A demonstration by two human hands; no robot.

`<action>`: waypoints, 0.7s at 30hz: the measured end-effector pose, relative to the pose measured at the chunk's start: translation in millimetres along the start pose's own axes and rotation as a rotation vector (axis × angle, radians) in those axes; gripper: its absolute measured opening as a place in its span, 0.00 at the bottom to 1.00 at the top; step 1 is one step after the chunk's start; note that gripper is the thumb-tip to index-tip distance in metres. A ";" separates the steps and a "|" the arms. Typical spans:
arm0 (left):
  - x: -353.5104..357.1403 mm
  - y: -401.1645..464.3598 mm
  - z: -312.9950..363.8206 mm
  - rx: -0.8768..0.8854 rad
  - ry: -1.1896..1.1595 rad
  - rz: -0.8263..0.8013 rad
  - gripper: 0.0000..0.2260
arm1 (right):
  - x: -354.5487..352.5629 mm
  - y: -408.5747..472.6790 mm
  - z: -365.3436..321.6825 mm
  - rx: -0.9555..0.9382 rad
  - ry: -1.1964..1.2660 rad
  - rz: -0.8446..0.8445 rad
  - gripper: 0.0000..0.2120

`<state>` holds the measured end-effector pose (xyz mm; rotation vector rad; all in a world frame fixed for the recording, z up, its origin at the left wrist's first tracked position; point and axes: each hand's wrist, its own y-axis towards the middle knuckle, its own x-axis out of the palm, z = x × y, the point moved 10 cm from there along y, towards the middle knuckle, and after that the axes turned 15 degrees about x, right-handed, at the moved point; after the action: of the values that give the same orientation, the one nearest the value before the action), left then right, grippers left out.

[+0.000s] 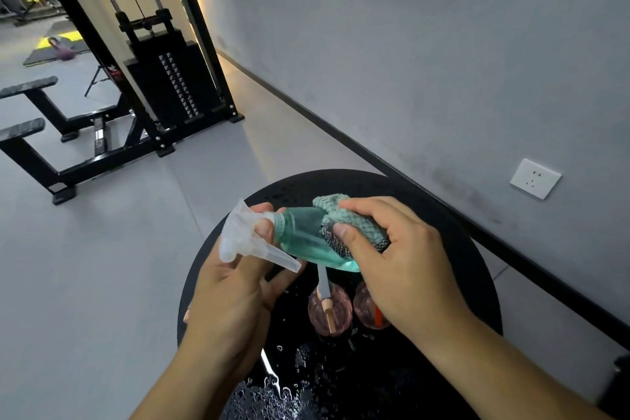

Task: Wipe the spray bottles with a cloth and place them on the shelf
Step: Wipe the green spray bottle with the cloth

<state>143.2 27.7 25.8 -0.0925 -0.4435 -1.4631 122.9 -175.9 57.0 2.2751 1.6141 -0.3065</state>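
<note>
No legible text or labels

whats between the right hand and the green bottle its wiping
In the head view, a folded green cloth lies between the right hand and the green spray bottle, pressed against the bottle's side.

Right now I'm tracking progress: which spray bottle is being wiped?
The green spray bottle, held sideways by the left hand while the right hand presses the cloth on it. The two pink bottles stand untouched on the table.

Both hands (235, 286) and forearms are bare, no sleeves.
</note>
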 end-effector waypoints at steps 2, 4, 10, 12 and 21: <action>-0.5 0.4 1.6 0.001 -0.012 0.003 0.11 | 1.4 -0.1 -0.9 -0.009 0.000 -0.020 0.11; -5.5 2.8 3.2 -0.007 -0.040 0.033 0.12 | -5.5 4.1 3.4 0.016 -0.011 0.019 0.11; -6.2 1.0 -1.2 -0.074 -0.059 0.043 0.22 | -13.1 8.3 12.9 0.098 0.099 0.032 0.09; -6.6 0.0 -4.4 -0.088 -0.065 0.035 0.21 | -13.5 9.1 14.5 0.120 0.121 0.030 0.09; 6.3 -5.5 1.0 -0.058 -0.225 -0.062 0.32 | -20.8 8.3 15.7 0.115 0.172 0.086 0.09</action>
<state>137.9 21.5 27.7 -0.2937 -0.5912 -1.5331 124.1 -202.5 51.3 2.5111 1.6117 -0.1909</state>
